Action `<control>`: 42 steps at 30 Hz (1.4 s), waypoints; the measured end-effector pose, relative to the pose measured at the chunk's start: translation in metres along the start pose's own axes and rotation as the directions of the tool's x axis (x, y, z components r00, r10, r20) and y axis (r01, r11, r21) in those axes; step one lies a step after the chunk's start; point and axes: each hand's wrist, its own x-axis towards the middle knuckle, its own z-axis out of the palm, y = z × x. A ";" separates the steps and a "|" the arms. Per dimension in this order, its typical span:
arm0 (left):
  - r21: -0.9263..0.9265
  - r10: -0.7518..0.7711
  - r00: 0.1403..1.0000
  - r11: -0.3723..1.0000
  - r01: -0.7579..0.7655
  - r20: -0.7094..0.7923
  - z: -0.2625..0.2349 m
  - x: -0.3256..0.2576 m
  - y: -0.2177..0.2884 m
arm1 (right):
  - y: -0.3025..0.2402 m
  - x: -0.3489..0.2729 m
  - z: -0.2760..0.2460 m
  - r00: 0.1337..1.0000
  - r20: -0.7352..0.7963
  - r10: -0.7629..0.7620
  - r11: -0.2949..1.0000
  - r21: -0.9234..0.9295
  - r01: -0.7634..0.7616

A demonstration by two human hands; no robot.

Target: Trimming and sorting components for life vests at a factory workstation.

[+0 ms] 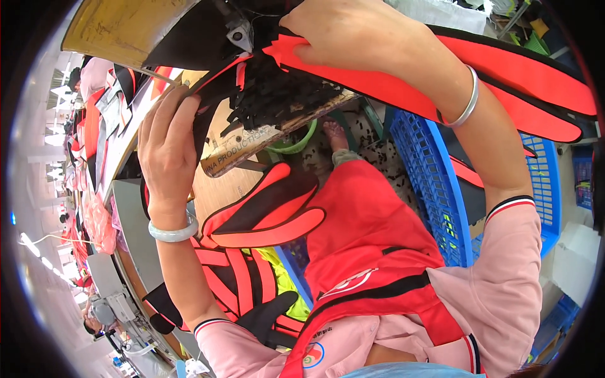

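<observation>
Mid-sew on the red and black fabric piece (504,82)

Both hands pin it by the sewing machine (239,31): right hand (359,31) clamped on top, left hand (167,145) gripping its near edge. A stack of similar pieces (252,277) below the machine looks done, though I can't tell how many remain.

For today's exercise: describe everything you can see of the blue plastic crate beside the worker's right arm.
The blue plastic crate has walls of open lattice mesh, moulded in what looks like hard plastic. It stands low on the person's right, partly hidden behind the right forearm. Red-and-black fabric pieces drape over its upper edge and more lie inside. Its far rim runs out toward the picture's edge; its base cannot be seen.
</observation>
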 end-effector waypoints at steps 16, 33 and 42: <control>-0.224 -0.305 0.952 0.926 0.304 0.030 -0.066 -0.063 0.036 | -0.005 -0.069 -0.011 0.929 0.240 0.280 0.910 0.241 -0.337; -0.982 -0.580 0.797 0.171 -0.085 -0.170 -0.021 0.032 0.223 | -0.097 -0.144 -0.073 0.694 -0.139 0.706 0.091 0.990 0.106; -0.987 -0.381 0.924 -0.155 -0.038 0.025 -0.010 0.057 0.268 | -0.021 -0.184 -0.132 0.604 -0.066 0.794 0.325 0.886 -0.330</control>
